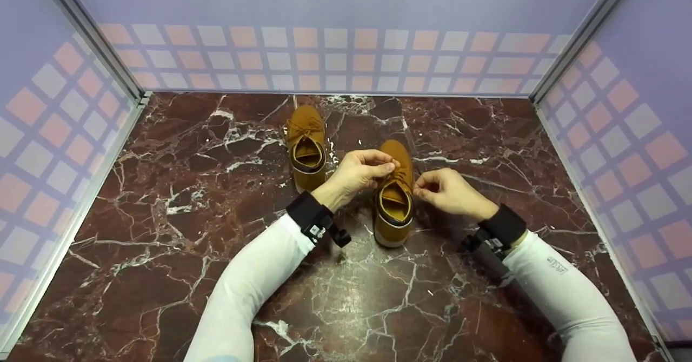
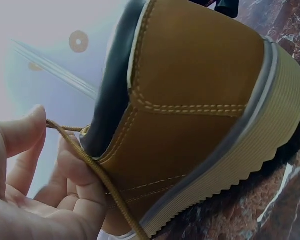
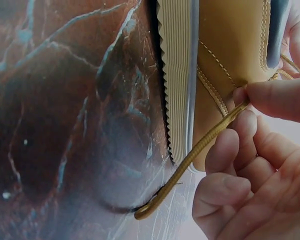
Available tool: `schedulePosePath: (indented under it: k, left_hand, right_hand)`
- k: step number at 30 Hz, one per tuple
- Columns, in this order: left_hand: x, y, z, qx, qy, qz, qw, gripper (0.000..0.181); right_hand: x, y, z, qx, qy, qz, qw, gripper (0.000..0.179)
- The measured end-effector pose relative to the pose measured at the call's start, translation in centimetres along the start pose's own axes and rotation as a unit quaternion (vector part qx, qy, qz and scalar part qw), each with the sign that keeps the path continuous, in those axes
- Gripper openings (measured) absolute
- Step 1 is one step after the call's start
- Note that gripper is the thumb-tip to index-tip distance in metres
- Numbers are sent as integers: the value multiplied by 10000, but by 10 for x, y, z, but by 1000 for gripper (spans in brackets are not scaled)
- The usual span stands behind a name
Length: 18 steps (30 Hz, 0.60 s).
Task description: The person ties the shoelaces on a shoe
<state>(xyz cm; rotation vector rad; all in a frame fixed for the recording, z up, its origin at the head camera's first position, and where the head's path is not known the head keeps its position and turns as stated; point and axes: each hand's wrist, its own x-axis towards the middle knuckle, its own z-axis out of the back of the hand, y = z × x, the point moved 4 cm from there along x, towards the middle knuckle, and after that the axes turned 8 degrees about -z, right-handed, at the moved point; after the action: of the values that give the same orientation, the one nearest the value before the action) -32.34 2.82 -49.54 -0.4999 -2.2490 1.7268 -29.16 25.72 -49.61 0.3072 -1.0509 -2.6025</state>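
A tan lace-up shoe (image 1: 393, 227) with a dark collar lining stands upright on the marbled surface, toe pointing away. My left hand (image 1: 359, 174) is at its lacing, and in the left wrist view the thumb and a finger pinch a tan shoelace (image 2: 112, 187) close to the top eyelet. On the shoe's right side, my right hand (image 1: 447, 192) pinches a lace (image 3: 202, 142) between thumb and fingertips. That lace hangs down past the fingers and loops near the sole. The thick ridged sole (image 3: 177, 85) shows in the right wrist view.
A matching tan shoe (image 1: 307, 148) with its lace tied stands to the left and farther back. Checkered panels (image 1: 335, 54) wall the dark red marbled surface (image 1: 162, 243) at the back and both sides.
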Motion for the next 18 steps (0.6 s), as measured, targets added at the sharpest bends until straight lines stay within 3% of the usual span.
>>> schedulePosePath:
  k: [8, 15, 18]
  left_hand:
    - [1, 3, -2, 399, -247, -276, 9985, 7]
    - [2, 2, -1, 792, -297, -245, 9961, 29]
    - [1, 2, -1, 667, -312, -212, 9971, 30]
  right_hand:
    - [0, -3, -3, 36, 71, -111, 9999, 7]
    - [-1, -3, -3, 297, 195, -302, 9989, 12]
    - [0, -3, -3, 456, 252, -455, 9976, 15]
